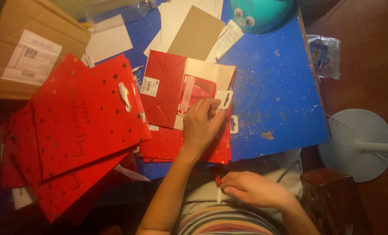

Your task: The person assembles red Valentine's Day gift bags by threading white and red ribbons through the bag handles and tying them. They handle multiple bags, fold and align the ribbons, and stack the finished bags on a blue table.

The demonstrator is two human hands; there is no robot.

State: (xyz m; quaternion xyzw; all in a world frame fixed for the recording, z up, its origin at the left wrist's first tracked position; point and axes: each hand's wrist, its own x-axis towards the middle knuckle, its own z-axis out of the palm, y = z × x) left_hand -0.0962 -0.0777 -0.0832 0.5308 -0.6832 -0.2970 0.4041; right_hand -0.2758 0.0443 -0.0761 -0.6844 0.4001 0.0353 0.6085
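We count two hands: left hand (201,124) and right hand (252,188). Red gift bags with small hearts (87,115), fanned at left: at least three, the lower edges overlap so we cannot give an exact figure. Flat folded red bags (170,89) under the left hand: a stack, the top one clear, the count beneath unreadable. One cardboard box (26,41). One tan card sheet (196,35). White paper sheets (109,41): about three. One teal round thing (259,15). One blue table (281,95). One round lamp base (355,143). One clear plastic packet (324,54).
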